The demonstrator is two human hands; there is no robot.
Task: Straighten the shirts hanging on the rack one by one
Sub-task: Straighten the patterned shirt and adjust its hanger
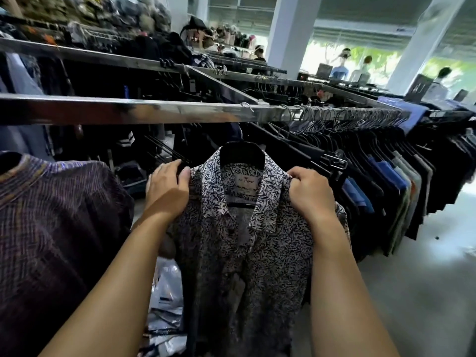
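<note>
A leaf-print shirt [244, 243] on a black hanger [242, 153] is hung from the metal rack rail [128, 109]; its shoulders are gripped by the left hand [167, 189] and right hand [309, 191], both clenched.

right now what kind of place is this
Probably a clothing shop: long metal rack rails packed with dark garments on hangers, and both hands holding a white-and-navy leaf-print shirt on a black hanger.

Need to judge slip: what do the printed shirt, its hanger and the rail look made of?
Printed shirt: thin woven fabric, matte, creasing softly; fibre unclear. Hanger: smooth black, likely plastic. Rail: polished metal, mirror-like reflections.
</note>
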